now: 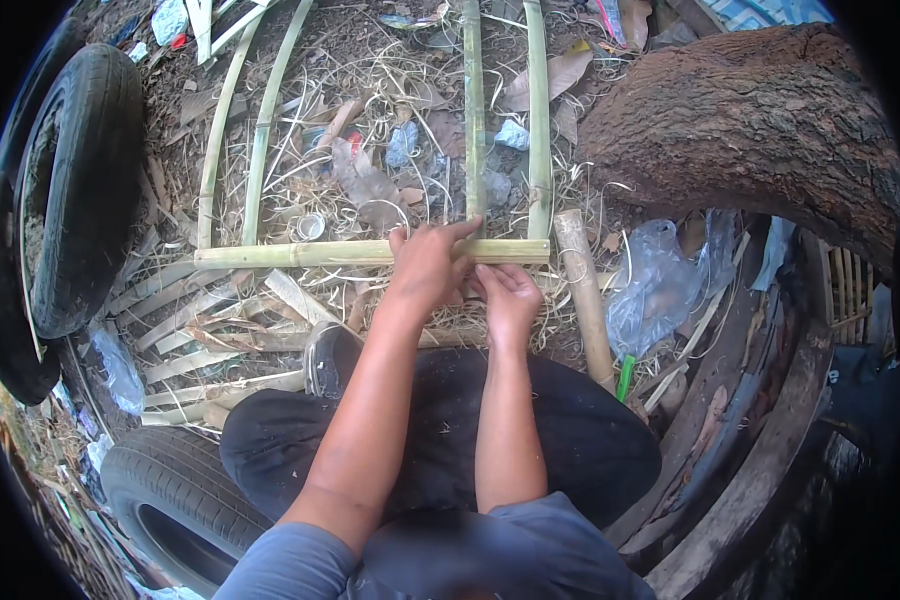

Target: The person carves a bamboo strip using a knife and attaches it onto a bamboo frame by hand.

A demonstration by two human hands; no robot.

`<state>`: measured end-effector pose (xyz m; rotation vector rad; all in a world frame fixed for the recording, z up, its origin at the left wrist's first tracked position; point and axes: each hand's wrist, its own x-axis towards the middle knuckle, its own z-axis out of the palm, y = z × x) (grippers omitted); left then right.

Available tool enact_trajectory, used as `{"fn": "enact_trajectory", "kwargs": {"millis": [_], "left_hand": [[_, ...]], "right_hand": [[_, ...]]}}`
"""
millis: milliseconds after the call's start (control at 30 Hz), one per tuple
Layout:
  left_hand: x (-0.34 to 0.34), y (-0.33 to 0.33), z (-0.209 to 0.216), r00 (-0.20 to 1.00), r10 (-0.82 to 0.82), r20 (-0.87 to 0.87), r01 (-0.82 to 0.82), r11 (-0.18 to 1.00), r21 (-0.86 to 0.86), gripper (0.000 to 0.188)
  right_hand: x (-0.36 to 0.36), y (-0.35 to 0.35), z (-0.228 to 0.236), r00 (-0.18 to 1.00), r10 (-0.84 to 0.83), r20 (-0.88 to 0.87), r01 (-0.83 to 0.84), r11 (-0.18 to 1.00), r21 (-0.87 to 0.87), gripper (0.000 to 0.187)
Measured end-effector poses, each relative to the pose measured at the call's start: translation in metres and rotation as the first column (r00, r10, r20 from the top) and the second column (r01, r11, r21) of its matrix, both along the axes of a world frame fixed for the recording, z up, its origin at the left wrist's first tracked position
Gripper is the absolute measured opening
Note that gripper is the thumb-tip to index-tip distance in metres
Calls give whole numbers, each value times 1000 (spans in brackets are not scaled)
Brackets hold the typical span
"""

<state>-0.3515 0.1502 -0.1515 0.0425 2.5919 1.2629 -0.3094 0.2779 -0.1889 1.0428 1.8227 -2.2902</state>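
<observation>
A split-bamboo crosspiece [310,253] lies across the near ends of several long bamboo strips, such as the one at the inner right [474,120] and the outer left one [222,150]. My left hand [428,262] is wrapped over the crosspiece, its index finger stretched toward the joint with the inner right strip. Close beside it, my right hand [510,295] pinches at the near edge of the same crosspiece, right of the left hand. Whatever sits between the right fingertips is too small or hidden to make out.
A thick tree trunk [750,120] leans in at the right, above a clear plastic bag [655,285]. Beside my right knee lies a bamboo pole [584,300] and a green-handled object [625,378]. Old tyres [95,190] stand at the left. Shavings and dry leaves litter the soil.
</observation>
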Motion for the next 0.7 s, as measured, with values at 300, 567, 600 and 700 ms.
{"fn": "enact_trajectory", "kwargs": {"millis": [300,567,600,700], "left_hand": [[-4,-7,2,984,-96,149,91,995,42,49],[0,-7,7,985,-92,149,94,996,-8,51],[0,-7,6,985,-91,148,93,996,-9,51],[2,-7,3,990,-110,91,112,994,-18,51]], "right_hand": [[0,4,-3,999,39,20,-41,996,85,16],[1,7,-6,998,-53,42,57,993,-107,14],[1,7,-7,998,-51,41,56,993,-108,14],[2,8,-7,998,-56,38,60,990,-129,13]]}}
